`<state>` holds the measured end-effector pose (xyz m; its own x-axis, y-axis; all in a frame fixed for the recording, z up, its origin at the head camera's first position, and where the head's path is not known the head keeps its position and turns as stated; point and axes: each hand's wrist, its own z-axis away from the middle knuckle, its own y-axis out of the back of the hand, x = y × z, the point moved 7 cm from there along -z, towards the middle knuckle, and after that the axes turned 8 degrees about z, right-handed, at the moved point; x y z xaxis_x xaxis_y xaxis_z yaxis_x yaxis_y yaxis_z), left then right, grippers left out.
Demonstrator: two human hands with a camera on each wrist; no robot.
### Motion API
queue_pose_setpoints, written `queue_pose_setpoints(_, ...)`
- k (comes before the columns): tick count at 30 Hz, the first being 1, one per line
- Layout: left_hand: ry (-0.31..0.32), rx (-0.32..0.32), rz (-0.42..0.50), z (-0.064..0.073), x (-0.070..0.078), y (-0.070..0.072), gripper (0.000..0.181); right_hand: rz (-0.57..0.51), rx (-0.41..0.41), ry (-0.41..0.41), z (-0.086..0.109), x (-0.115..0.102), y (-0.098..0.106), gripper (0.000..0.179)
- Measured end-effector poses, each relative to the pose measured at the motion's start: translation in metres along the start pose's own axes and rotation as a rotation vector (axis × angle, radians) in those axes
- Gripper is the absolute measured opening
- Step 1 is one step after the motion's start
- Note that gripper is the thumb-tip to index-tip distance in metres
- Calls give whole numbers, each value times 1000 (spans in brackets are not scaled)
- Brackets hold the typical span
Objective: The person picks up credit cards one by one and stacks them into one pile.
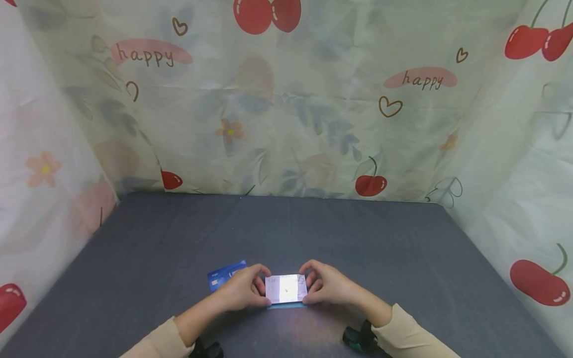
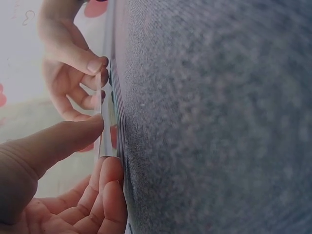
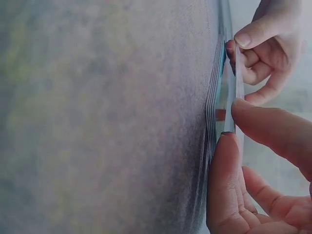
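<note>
Both hands hold a pale lilac card [image 1: 272,290], bright with glare at its middle, between them. At its left edge the left hand [image 1: 239,291] pinches it between thumb and fingers. The right hand [image 1: 330,286] grips the right edge the same way. A stack of several thin cards [image 3: 213,100] lies on the table just under the held card; its bluish front edge shows in the head view. In both wrist views the held card appears nearly edge-on. Beside the left hand lies a blue bank card [image 1: 221,275], partly hidden by that hand.
A dark grey cloth covers the table [image 1: 286,231]. Behind it and along both sides hang white curtains [image 1: 295,124] printed with cherries, flowers and "happy". Dark wrist-worn devices [image 1: 360,338] show near the beige sleeves [image 1: 414,333].
</note>
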<state>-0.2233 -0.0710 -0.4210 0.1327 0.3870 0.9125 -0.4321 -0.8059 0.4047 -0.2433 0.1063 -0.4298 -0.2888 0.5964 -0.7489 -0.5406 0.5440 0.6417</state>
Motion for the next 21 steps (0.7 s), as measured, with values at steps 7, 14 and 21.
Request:
queue_pose_setpoints(7, 13, -14, -12, -1, 0, -3, 50, -9, -10, 15, 1, -1, -1, 51)
queue_pose_setpoints(14, -15, -14, -40, 0, 3, -3, 50, -27, -11, 26, 2, -1, -1, 50)
queue_pose_setpoints(21, -8, -15, -58, -1, 2, -5, 50, -26, -6, 20, 2, -2, -1, 50)
